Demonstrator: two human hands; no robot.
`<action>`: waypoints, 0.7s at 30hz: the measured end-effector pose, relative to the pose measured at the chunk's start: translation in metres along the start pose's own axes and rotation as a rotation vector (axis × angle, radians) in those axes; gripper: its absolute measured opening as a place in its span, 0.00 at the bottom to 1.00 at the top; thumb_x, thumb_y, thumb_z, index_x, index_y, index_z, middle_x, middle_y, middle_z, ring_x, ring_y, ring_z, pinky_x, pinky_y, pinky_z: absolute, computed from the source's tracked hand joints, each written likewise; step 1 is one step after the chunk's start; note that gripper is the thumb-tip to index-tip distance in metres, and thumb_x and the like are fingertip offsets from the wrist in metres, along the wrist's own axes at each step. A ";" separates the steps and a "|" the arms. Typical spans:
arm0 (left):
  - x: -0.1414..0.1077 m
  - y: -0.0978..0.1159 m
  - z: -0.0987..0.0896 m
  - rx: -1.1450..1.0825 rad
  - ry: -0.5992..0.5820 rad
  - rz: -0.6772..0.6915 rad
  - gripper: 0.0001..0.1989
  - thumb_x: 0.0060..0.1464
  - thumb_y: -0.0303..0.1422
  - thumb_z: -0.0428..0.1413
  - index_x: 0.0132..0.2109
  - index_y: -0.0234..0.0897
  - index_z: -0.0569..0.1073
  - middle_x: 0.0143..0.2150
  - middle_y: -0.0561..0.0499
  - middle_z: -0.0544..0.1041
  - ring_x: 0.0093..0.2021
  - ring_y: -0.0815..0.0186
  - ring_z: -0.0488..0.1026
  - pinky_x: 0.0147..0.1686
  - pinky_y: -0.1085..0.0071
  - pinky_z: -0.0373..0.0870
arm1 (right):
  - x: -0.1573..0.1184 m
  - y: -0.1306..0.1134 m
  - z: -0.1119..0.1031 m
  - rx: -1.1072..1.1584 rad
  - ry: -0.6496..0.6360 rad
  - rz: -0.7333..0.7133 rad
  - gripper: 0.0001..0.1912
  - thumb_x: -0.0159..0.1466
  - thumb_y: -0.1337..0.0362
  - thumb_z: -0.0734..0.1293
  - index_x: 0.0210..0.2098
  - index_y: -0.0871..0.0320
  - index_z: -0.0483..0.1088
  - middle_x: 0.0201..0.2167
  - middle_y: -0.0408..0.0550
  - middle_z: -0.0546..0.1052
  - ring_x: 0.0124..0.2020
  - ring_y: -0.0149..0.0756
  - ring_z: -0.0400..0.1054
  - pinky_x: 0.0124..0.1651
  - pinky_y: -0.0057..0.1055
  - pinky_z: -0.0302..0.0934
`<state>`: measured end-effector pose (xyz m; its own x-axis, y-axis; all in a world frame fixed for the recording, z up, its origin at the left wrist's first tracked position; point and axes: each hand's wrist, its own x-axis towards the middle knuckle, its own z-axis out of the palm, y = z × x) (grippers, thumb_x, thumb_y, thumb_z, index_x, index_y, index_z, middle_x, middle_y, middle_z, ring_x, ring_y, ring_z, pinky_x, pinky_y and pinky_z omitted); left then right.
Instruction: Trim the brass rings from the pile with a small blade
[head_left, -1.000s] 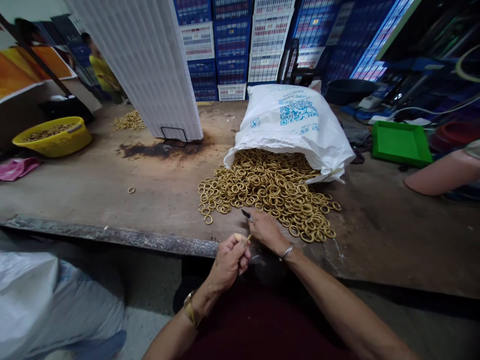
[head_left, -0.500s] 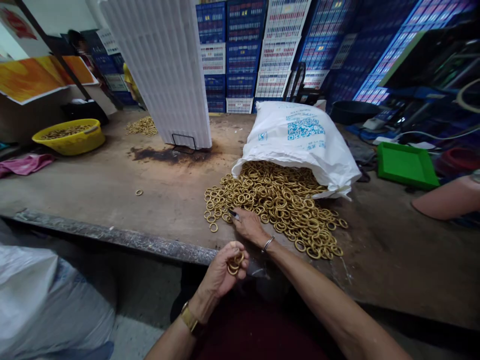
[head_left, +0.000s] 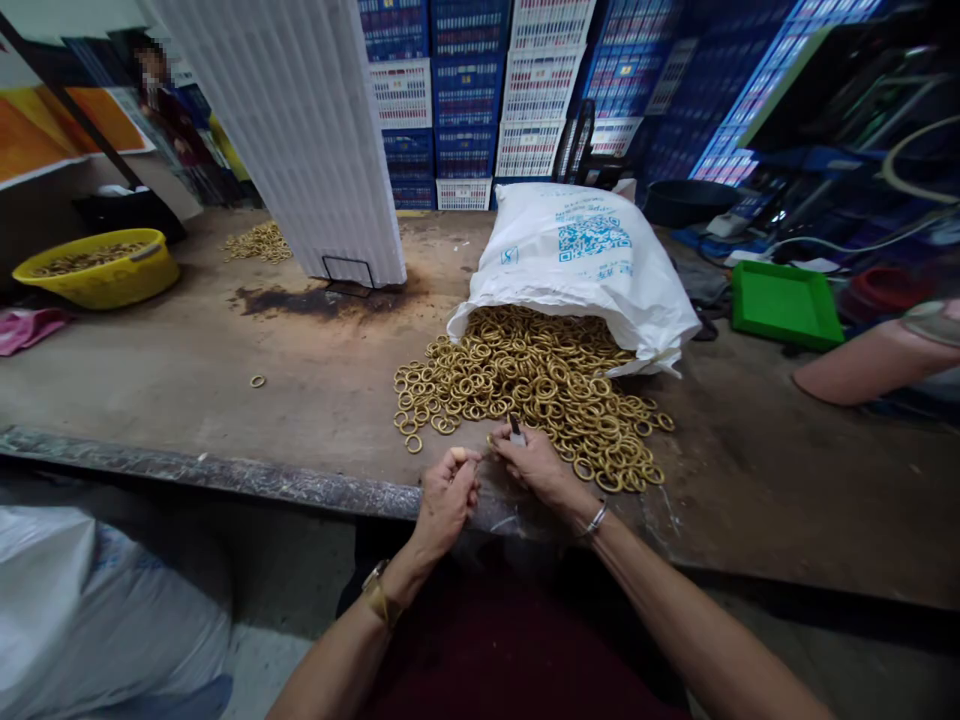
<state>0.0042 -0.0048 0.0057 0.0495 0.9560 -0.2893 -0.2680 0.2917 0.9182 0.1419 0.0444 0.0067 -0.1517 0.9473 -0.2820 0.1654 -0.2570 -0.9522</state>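
Observation:
Gold-coloured rings (head_left: 525, 375) lie heaped on the table, spilling from the mouth of a white woven sack (head_left: 585, 280). In front of the heap, my left hand (head_left: 448, 497) is closed, its curled fingers hiding the rings that showed in its palm a moment ago. Close to its fingertips, my right hand (head_left: 534, 465) pinches what looks like a single gold-coloured ring (head_left: 491, 440), partly covered by the fingers. A small piece with a dark tip and pale body (head_left: 517, 432) sits at the right hand's fingers; its kind is unclear.
One loose ring (head_left: 258, 381) lies on the table (head_left: 322, 400) to the left. A yellow basin (head_left: 97, 285), a leaning white corrugated panel (head_left: 300, 140) and a green tray (head_left: 787, 305) stand around. Stacked crates (head_left: 469, 90) line the back. A person (head_left: 176, 120) is at far left.
My right hand has drawn back from the heap's edge toward my left hand, a ring apparently at its fingertips. My left hand has turned, hiding its rings. The view has shifted slightly.

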 end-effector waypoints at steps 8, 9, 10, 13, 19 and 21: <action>0.001 -0.006 0.004 0.306 -0.048 0.247 0.15 0.49 0.34 0.52 0.45 0.37 0.70 0.23 0.56 0.63 0.20 0.74 0.55 0.20 0.78 0.53 | -0.019 0.000 -0.008 0.252 -0.126 0.188 0.11 0.48 0.61 0.63 0.31 0.56 0.59 0.15 0.32 0.63 0.09 0.18 0.46 0.10 0.17 0.40; 0.001 -0.005 0.004 0.307 -0.054 0.247 0.15 0.49 0.34 0.52 0.45 0.37 0.71 0.22 0.56 0.63 0.20 0.74 0.55 0.21 0.78 0.53 | -0.020 0.000 -0.009 0.256 -0.141 0.196 0.11 0.49 0.61 0.63 0.31 0.56 0.59 0.15 0.32 0.63 0.09 0.18 0.46 0.10 0.16 0.40; 0.001 -0.005 0.004 0.311 -0.059 0.248 0.14 0.49 0.34 0.52 0.44 0.37 0.71 0.22 0.56 0.63 0.20 0.74 0.55 0.21 0.78 0.54 | -0.021 -0.001 -0.010 0.257 -0.156 0.202 0.11 0.49 0.62 0.63 0.31 0.56 0.59 0.15 0.32 0.63 0.09 0.18 0.47 0.10 0.16 0.40; 0.002 -0.003 0.004 0.339 -0.060 0.262 0.12 0.49 0.34 0.52 0.41 0.36 0.72 0.22 0.56 0.65 0.21 0.73 0.57 0.24 0.77 0.56 | -0.022 0.000 -0.012 0.265 -0.217 0.206 0.10 0.50 0.62 0.63 0.30 0.57 0.60 0.16 0.33 0.63 0.10 0.18 0.47 0.10 0.16 0.40; 0.003 -0.001 0.005 0.372 -0.116 0.277 0.09 0.51 0.34 0.50 0.37 0.36 0.71 0.28 0.52 0.72 0.27 0.70 0.64 0.30 0.75 0.60 | -0.023 0.005 -0.013 0.309 -0.310 0.186 0.09 0.51 0.62 0.64 0.28 0.57 0.59 0.16 0.33 0.62 0.10 0.17 0.46 0.11 0.16 0.40; 0.002 0.001 0.005 0.392 -0.102 0.287 0.07 0.51 0.34 0.50 0.34 0.36 0.70 0.26 0.53 0.71 0.26 0.70 0.64 0.30 0.75 0.60 | -0.024 0.005 -0.013 0.296 -0.263 0.179 0.10 0.52 0.58 0.63 0.28 0.57 0.60 0.16 0.34 0.63 0.10 0.18 0.46 0.10 0.17 0.41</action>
<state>0.0094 -0.0025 0.0072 0.1261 0.9920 -0.0003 0.0959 -0.0119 0.9953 0.1588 0.0228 0.0104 -0.3958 0.8117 -0.4295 -0.0692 -0.4928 -0.8674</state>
